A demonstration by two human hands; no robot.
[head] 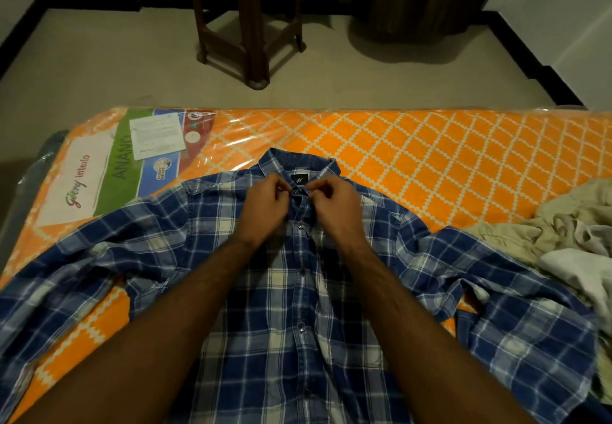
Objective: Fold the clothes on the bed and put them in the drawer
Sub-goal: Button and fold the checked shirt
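A blue and white checked shirt (271, 317) lies face up on the orange patterned mattress (430, 152), collar pointing away from me and both sleeves spread out to the sides. My left hand (265, 203) pinches the left edge of the collar opening at the top button. My right hand (334, 206) pinches the right edge of the same spot, fingers curled. The lower buttons down the placket look fastened. No drawer is in view.
A heap of beige and white clothes (569, 245) lies at the right edge of the mattress. The mattress is wrapped in clear plastic with a printed label (99, 175) at the left. A dark wooden stool (248, 23) stands on the floor beyond the bed.
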